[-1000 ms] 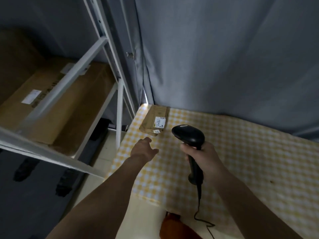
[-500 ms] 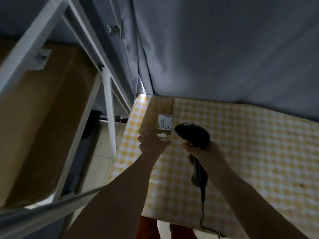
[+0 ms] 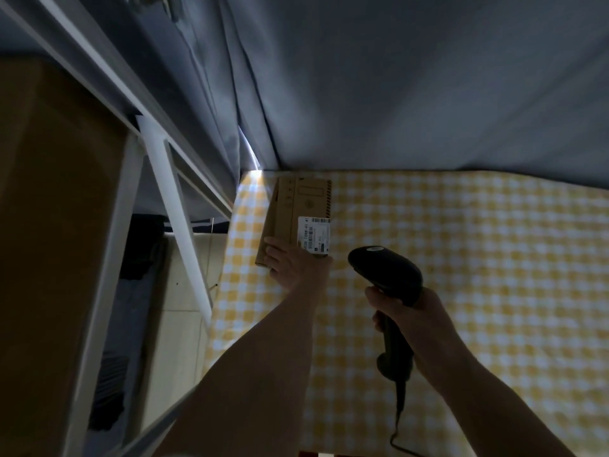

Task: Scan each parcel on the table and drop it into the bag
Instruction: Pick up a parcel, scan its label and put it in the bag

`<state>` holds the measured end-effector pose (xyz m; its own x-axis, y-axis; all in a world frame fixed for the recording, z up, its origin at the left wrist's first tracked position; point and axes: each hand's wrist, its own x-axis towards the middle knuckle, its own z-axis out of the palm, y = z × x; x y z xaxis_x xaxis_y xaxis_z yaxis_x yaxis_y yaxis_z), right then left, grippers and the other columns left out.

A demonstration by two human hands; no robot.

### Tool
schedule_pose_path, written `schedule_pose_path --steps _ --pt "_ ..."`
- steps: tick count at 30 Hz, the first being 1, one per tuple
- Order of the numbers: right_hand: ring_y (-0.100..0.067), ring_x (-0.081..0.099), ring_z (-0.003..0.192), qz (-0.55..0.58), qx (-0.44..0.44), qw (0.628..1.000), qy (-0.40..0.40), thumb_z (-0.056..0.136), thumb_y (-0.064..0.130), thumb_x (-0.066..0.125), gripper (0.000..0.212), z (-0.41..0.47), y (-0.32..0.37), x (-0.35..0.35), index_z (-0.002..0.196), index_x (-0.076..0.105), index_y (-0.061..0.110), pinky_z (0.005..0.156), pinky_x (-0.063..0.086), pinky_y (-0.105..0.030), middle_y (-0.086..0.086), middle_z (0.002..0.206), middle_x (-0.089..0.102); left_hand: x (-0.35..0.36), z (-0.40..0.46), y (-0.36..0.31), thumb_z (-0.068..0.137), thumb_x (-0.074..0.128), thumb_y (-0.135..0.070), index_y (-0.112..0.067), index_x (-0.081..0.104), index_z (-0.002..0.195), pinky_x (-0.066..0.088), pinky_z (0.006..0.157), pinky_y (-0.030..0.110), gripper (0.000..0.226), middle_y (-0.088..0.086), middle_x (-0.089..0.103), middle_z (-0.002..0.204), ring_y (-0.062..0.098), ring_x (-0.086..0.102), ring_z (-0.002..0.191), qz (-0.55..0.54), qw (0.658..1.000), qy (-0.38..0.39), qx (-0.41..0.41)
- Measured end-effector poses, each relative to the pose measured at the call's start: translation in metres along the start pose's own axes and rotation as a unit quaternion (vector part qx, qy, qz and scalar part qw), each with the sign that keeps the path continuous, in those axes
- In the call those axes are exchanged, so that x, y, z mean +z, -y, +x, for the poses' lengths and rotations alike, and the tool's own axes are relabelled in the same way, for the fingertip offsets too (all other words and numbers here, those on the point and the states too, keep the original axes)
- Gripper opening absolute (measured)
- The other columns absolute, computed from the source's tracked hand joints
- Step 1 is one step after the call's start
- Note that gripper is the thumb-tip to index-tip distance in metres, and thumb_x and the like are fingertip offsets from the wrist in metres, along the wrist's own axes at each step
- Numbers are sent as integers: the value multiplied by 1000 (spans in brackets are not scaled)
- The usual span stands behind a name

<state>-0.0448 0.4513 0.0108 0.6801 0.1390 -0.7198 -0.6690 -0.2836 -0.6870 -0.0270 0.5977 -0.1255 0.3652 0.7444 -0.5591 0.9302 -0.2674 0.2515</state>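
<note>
Matt cardboard parcel, glossy black plastic scanner, checked tablecloth

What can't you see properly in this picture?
- Bag: nowhere in the head view.
- Label on the parcel: its print is too small to read.
- Parcel's near end: covered by the left hand.
- Scanner cable: cut off by the bottom edge.
- Scanner trigger: hidden under the right hand.
- Shelf contents: too dark.

The small brown cardboard parcel carries a white label with black barcode lines and thin dark printed lines. The handheld barcode scanner is black. The tablecloth has a yellow and white check pattern. The curtain behind is plain grey-blue. The metal shelf frame is white.
</note>
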Motion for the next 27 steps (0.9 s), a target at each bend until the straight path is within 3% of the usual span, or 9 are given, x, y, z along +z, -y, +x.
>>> schedule_pose_path --steps 4,8,12,16,21,27 --pt "-25 59 65 -4 0 1000 -7 82 8 71 9 -5 4 -1 90 66 9 70 51 -38 -11 68 61 -9 -1 2 59 81 -59 -1 -8 150 30 110 44 140 18 16 151 35 21 140 20 999 9 41" --pt "-23 58 62 -31 -4 1000 0 84 9 70 10 -24 13 -6 91 65 4 64 49 -34 -11 66 60 -36 -15 13 56 83 -56 -6 1 149 30 113 46 133 15 21 147 33 21 136 25 984 -24 175" --pt "-22 57 62 -79 -52 995 15 84 12 70 8 -59 32 -12 86 65 6 63 48 -32 -8 63 60 -85 -33 10 55 85 -44 -6 16 149 37 108 41 123 13 25 144 30 22 133 6 938 -67 340" --pt "-24 54 62 -118 -116 986 14 84 16 70 21 -102 61 -19 86 64 -4 61 43 -34 -16 66 58 -139 -67 -6 54 87 -34 -9 30 145 40 101 35 111 13 31 139 28 29 128 -13 894 -120 431" --pt "-22 52 60 -129 -193 973 -15 82 19 73 29 -158 94 -30 81 63 -8 59 39 -29 -23 67 58 -205 -119 -28 54 90 -33 -12 19 151 23 110 23 122 8 22 145 20 19 135 -3 867 -120 483" --pt "-19 55 61 -109 -265 958 -32 83 19 71 12 -220 118 -46 74 64 13 61 42 -30 -11 64 61 -271 -173 -47 56 90 -36 -14 7 152 28 115 28 129 3 14 147 17 14 137 34 844 -159 511"
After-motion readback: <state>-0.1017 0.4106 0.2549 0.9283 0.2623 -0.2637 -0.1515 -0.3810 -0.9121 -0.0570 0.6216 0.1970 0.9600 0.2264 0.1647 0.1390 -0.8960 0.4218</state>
